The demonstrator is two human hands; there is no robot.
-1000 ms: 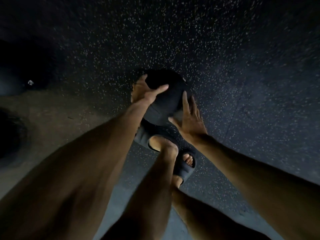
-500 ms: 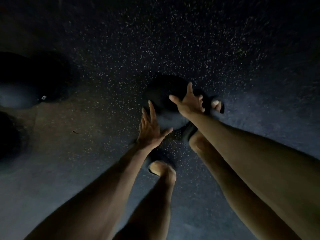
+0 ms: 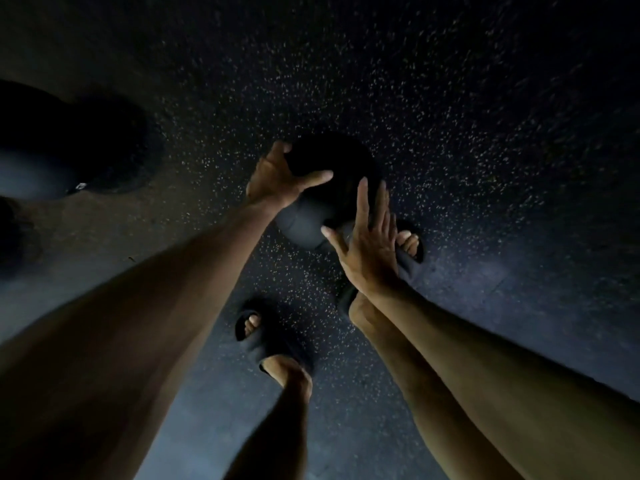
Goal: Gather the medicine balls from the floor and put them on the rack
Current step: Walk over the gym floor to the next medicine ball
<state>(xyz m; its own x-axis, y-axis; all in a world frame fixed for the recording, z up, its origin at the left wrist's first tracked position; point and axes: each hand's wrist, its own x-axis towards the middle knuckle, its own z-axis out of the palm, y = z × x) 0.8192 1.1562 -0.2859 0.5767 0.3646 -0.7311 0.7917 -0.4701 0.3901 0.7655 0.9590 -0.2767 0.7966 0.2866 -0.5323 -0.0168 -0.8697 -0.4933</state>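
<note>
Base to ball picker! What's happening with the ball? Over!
Left hand curled round medicine ball. Right hand flat against its other side, fingers straight. Sandalled foot close beside ball; rack not in view.

The medicine ball (image 3: 322, 206) is hiding fingers of the left hand (image 3: 277, 181). The edge is cutting off another dark round thing (image 3: 69, 143).

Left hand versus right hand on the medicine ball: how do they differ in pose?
The left hand curls its fingers round the far left side of the medicine ball; the right hand has straight fingers along its right side. The left hand sits farther up the ball; the right hand lies lower, nearer the person. The left thumb lies across the ball; the right thumb splays out. Both are bare and flank one ball.
</note>
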